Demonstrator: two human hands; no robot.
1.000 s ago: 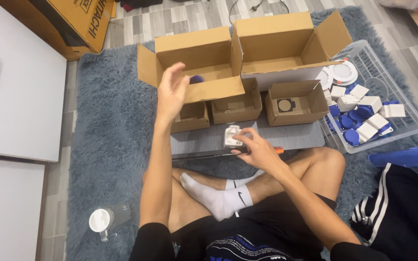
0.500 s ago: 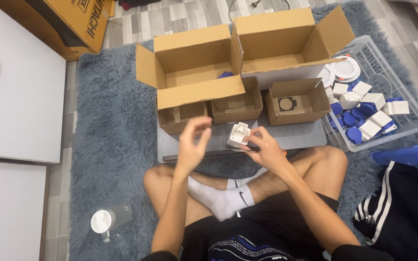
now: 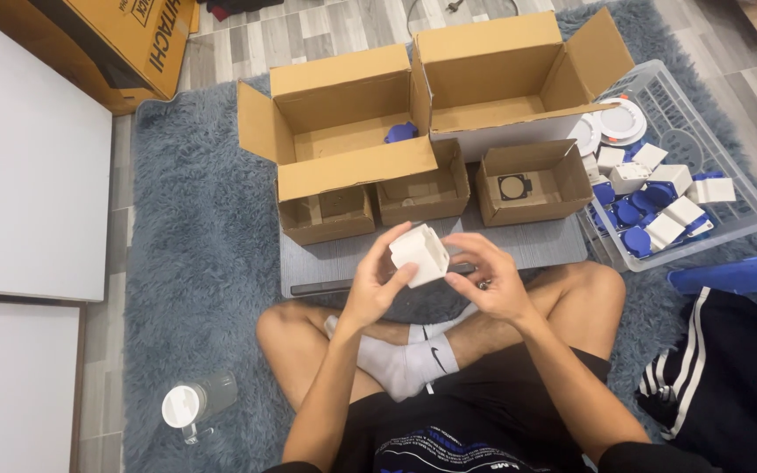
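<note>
I sit cross-legged on a grey shaggy rug. Both hands hold a small white plastic cube-shaped housing [image 3: 420, 254] in front of my knees. My left hand [image 3: 377, 285] grips its left and lower side, and my right hand [image 3: 490, 278] holds its right side with fingers curled. Just beyond the hands lies a flat grey board [image 3: 501, 245]. Three small open cardboard boxes stand on it: the left box [image 3: 326, 215], the middle box [image 3: 422, 193] and the right box [image 3: 532, 182], which holds a dark square part.
Two large open cardboard boxes [image 3: 352, 118] [image 3: 510, 74] stand behind; the left one has a blue part inside. A clear plastic crate [image 3: 703, 131] at right holds several white and blue parts. White cabinet [image 3: 28, 175] at left, a lidded cup [image 3: 194, 405] near my left knee, dark clothing [image 3: 729, 377] at right.
My left hand came back from the large left box and joined the right hand on the white housing, which has been lifted off the board and turned.
</note>
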